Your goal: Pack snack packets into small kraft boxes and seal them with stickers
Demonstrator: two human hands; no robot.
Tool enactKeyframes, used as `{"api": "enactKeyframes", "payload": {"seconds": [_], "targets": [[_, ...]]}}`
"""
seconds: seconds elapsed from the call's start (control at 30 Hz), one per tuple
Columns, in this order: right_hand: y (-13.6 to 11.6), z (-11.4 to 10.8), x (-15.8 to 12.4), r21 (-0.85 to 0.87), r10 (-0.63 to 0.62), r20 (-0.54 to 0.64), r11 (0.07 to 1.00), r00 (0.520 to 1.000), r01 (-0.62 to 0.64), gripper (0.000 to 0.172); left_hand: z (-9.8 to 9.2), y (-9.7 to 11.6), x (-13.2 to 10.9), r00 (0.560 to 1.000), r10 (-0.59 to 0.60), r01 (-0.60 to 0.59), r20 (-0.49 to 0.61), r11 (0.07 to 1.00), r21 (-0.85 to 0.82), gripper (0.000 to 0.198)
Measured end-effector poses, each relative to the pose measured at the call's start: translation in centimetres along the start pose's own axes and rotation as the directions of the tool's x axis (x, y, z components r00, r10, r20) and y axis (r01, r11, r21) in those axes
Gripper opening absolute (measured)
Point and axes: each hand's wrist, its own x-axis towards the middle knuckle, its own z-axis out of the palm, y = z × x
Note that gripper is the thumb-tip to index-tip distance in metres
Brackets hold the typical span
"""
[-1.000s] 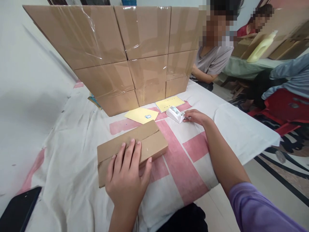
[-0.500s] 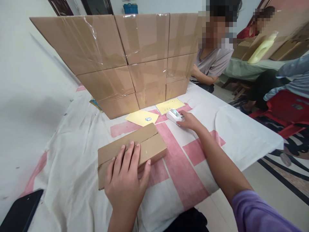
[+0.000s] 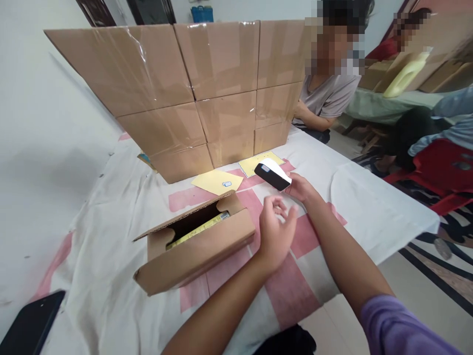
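Note:
My right hand (image 3: 300,188) holds a white tape dispenser (image 3: 274,173) by its near end, tilted so that its flat black underside shows. Close by, my left hand (image 3: 276,224) is in the air with nothing in it, fingers loosely curled and thumb apart. A brown cardboard box (image 3: 207,251) lies to the left of my left hand with its flaps raised. Inside it I see the edge of a yellow patterned item (image 3: 199,230); the rest of that item is hidden.
A wall of taped cardboard boxes (image 3: 225,116) stands at the back. Before it lie a yellow paper (image 3: 212,182) and a dotted yellow sheet (image 3: 249,166). A phone (image 3: 33,323) is at lower left. Another person (image 3: 325,101) sits beyond the table; a red chair (image 3: 443,162) stands at right.
My left hand has left the cardboard box and moved right, towards the tape dispenser. The box's flaps now stand up. My right hand has lifted and tipped the dispenser.

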Motion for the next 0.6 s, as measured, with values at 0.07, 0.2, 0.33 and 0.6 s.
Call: {"api": "enactKeyframes", "payload": {"seconds": [0.07, 0.2, 0.33, 0.6], "targets": [[0.0, -0.2, -0.1, 0.040, -0.007, 0.013, 0.999, 1.000, 0.006, 0.027, 2.3, -0.6, 3.6, 0.989, -0.076, 0.066, -0.128, 0.995, -0.079, 0.030], [0.1, -0.7, -0.2, 0.036, -0.023, 0.082, 0.999, 0.996, 0.020, 0.026, 3.8, -1.8, 8.8, 0.945, -0.095, 0.050, -0.314, 0.988, -0.150, 0.037], [0.3, -0.9, -0.2, -0.016, -0.025, 0.120, 0.999, 0.992, 0.027, 0.037, 3.2, -2.7, 9.5, 0.931, -0.048, -0.011, -0.362, 0.987, -0.160, 0.028], [0.3, -0.7, -0.2, -0.010, -0.009, 0.138, 1.000, 0.990, 0.011, 0.042, 2.8, -3.7, 8.4, 0.945, 0.063, -0.115, -0.321, 0.983, -0.144, 0.017]]}}
